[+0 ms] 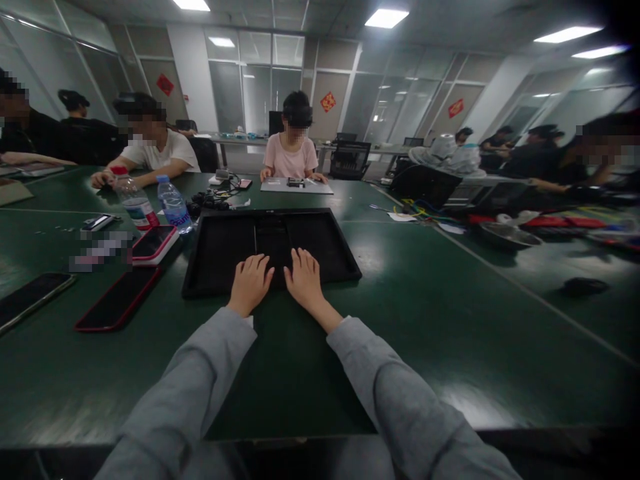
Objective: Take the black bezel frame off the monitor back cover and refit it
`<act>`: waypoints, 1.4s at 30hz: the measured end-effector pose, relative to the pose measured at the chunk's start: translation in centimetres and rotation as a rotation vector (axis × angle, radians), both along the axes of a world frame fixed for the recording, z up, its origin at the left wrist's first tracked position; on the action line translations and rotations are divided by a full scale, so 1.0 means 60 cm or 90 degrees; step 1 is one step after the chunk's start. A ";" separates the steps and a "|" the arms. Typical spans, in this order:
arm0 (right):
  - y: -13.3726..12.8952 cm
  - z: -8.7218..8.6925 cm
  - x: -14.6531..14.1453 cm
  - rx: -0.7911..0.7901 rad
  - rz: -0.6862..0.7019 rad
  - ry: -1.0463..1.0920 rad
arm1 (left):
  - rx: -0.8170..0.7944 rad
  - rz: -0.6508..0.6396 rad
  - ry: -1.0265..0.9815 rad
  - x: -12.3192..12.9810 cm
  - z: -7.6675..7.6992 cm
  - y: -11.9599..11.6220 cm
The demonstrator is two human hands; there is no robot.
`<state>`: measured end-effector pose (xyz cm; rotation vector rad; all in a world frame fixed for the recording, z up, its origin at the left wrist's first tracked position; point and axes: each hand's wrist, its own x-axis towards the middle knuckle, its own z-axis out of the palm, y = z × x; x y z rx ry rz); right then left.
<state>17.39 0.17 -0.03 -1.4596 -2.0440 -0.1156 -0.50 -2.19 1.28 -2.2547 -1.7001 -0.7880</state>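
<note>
A wide black tray-like panel (325,250) with a raised rim lies flat on the green table (425,320). Across its near edge, left of the middle, rests my left hand (251,281), fingers extended and nothing held. My right hand (304,277) lies over the same edge a little to the right, also with fingers spread and holding nothing. The two thumbs point towards each other with a gap between them. Behind the fingertips, the panel's middle shows a narrow recessed section with a thin bright line at its left.
Left of the panel are a red-capped bottle (135,203), a blue-capped bottle (173,203), a red-edged phone (117,300) and a dark phone (33,297). Black cables (210,200) lie behind. A person (291,150) sits opposite. A metal bowl (510,235) stands at the right.
</note>
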 end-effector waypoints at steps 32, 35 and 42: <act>0.055 0.002 0.092 0.035 -0.139 0.070 | -0.080 0.140 -0.041 -0.106 -0.004 0.030; 0.061 0.003 0.115 0.003 -0.178 0.016 | -0.116 0.149 -0.006 -0.104 -0.009 0.034; 0.074 0.006 0.121 -0.139 -0.164 -0.145 | -0.152 0.162 0.011 -0.105 -0.015 0.040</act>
